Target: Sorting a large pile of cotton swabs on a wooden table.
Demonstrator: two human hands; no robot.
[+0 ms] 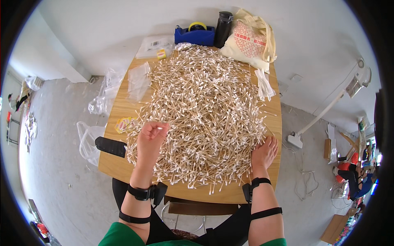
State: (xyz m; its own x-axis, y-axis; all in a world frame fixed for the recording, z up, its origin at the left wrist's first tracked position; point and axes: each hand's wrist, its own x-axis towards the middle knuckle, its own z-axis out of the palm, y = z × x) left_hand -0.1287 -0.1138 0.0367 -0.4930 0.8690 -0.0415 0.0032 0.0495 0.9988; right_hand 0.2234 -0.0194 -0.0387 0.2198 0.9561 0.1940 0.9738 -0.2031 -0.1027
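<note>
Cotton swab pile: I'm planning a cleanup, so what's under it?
The pile lies on a wooden table, bare along its near edge; anything else underneath is covered and cannot be seen.

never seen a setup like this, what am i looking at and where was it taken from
There is no robot here, just a person's two bare hands. The single picture comes from a wide fisheye camera worn on the head, looking down, so straight edges bend. On the wooden table lies a big pile of cotton swabs, with a blue tape dispenser and black bottle behind it. The left hand seems to pinch one swab; the right hand rests at the pile's right edge.
</note>
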